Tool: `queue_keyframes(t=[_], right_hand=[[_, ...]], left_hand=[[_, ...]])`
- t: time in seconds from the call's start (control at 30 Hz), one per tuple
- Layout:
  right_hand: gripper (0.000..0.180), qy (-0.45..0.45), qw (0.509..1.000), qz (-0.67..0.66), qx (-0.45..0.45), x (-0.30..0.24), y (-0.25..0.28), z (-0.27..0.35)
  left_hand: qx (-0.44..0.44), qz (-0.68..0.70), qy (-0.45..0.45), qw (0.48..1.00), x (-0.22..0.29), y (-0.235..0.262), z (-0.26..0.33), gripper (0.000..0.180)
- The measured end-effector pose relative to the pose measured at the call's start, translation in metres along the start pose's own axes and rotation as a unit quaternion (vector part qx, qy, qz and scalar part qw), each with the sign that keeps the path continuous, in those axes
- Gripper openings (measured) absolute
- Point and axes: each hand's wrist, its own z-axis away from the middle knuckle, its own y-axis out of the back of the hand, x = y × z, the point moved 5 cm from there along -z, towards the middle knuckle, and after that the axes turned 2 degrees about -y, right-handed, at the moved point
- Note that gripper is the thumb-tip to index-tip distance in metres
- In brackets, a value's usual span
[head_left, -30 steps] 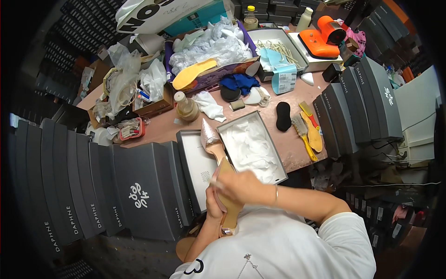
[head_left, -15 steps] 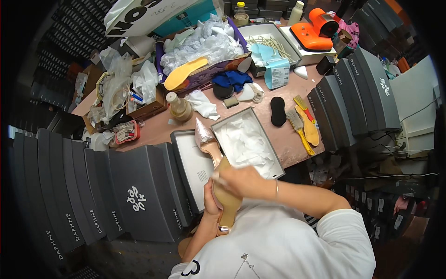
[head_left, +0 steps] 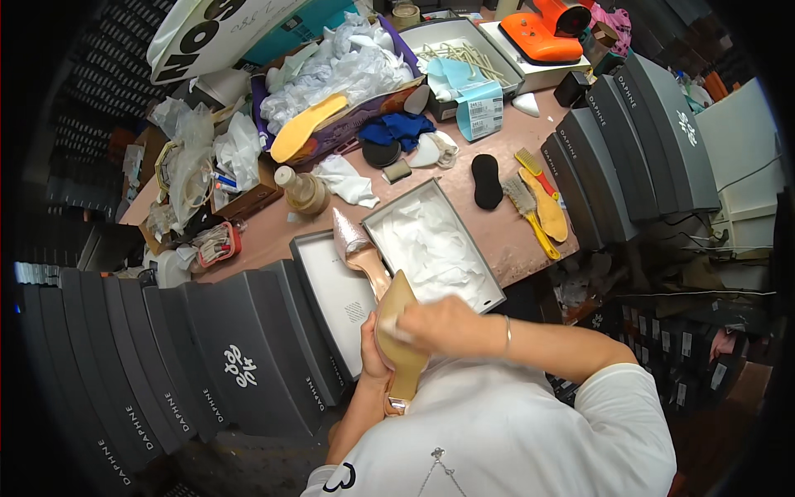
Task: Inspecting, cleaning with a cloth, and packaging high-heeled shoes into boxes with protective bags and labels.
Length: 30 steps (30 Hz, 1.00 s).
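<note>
My left hand (head_left: 374, 354) is closed around the side of a pointed-toe shoe (head_left: 405, 367), its tan sole turned up and its heel toward my body. Over that sole is my right hand (head_left: 443, 325), fingers pinched together and smeared by motion. Something small and whitish shows at the fingertips, too blurred to name. A second pointed shoe (head_left: 350, 239), pink and glittery, lies just beyond, across the edge between a white-lined tray (head_left: 331, 290) and an open grey box (head_left: 435, 236) with crumpled white tissue.
Grey shoe boxes stand in rows at left (head_left: 224, 331) and right (head_left: 613, 149). On the pink table (head_left: 505, 253) lie a black insole-shaped pad (head_left: 487, 182), a yellow-handled brush (head_left: 532, 217), a tan insole (head_left: 544, 211) and a squat bottle (head_left: 303, 190). A purple box (head_left: 402, 45) holds crumpled tissue.
The view has shifted a little, so the table things sit further left and higher. My right hand stays over the sole, still blurred; my left keeps its grip on the shoe.
</note>
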Motion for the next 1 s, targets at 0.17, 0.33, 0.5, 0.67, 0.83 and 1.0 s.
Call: queue_keyframes(t=[0.17, 0.33, 0.5, 0.67, 0.83, 1.0], right_hand=[[0.014, -0.053, 0.997, 0.024, 0.043, 0.036, -0.005, -0.017], [0.014, 0.013, 0.998, 0.051, 0.043, 0.013, -0.002, -0.017], [0.023, -0.267, 0.956, 0.082, 0.088, 0.165, 0.030, -0.042], [0.059, -0.204, 0.959, -0.192, 0.052, 0.127, 0.021, -0.015], [0.031, -0.228, 0.773, -0.589, -0.065, 0.057, -0.056, 0.018], [0.028, -0.317, 0.687, -0.653, -0.032, 0.092, -0.049, 0.051]], left_hand=[[-0.038, -0.005, 0.042, 0.998, -0.010, -0.003, -0.008, 0.059], [-0.053, -0.009, 0.018, 0.998, 0.001, -0.023, -0.011, 0.057], [-0.070, -0.086, -0.045, 0.993, 0.017, -0.032, -0.029, 0.062], [-0.067, 0.070, -0.098, 0.990, 0.071, -0.069, -0.055, 0.065], [-0.079, 0.029, -0.202, 0.976, 0.078, -0.070, -0.064, 0.065], [0.145, -0.264, -0.243, 0.922, 0.066, 0.020, -0.064, 0.067]])
